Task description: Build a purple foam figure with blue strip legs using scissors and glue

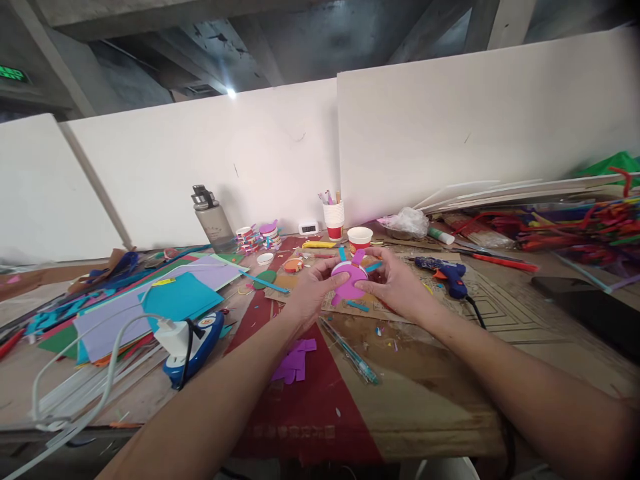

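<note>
Both my hands hold a pink paper cup craft (349, 280) above the middle of the table. It has pink foam ears and thin blue strips sticking out of its sides. My left hand (313, 293) grips its left side with fingers curled round it. My right hand (395, 283) pinches its right side, near a blue strip. Under the hands lies a piece of brown cardboard (380, 310) with small paper scraps on it.
A blue glue gun (447, 272) lies to the right, and paper cups (359, 237) stand behind. Coloured paper sheets (165, 300), a white charger (173, 335) and a blue tool sit at left. A grey bottle (213, 219) stands by the white partition. Pens (350, 350) and purple scraps (294, 363) lie near me.
</note>
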### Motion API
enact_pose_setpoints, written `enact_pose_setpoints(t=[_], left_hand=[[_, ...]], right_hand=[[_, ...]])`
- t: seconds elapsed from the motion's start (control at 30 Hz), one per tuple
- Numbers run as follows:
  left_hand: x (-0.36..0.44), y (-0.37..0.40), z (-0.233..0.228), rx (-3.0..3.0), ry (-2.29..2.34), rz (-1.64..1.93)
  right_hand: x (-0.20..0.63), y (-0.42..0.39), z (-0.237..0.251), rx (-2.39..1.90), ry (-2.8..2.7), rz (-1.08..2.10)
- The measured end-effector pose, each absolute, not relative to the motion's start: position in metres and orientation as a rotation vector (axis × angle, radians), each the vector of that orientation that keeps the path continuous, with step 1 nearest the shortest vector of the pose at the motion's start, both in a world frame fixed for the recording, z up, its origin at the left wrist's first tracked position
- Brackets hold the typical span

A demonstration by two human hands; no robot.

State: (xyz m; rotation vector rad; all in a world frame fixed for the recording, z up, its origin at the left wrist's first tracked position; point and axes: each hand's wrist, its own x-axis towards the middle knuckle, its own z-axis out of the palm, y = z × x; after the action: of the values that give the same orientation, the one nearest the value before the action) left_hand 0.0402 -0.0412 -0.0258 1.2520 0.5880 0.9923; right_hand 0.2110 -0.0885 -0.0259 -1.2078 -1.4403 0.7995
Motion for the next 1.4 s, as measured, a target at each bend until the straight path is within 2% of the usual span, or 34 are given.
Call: enact_pose_setpoints(t=[1.4], left_hand=[[0.0417,-0.0367,-0.0254,1.05,0.559,1.111]], right_hand=[[0.2103,-0.0924,-0.022,-1.228,-1.39,0.84]])
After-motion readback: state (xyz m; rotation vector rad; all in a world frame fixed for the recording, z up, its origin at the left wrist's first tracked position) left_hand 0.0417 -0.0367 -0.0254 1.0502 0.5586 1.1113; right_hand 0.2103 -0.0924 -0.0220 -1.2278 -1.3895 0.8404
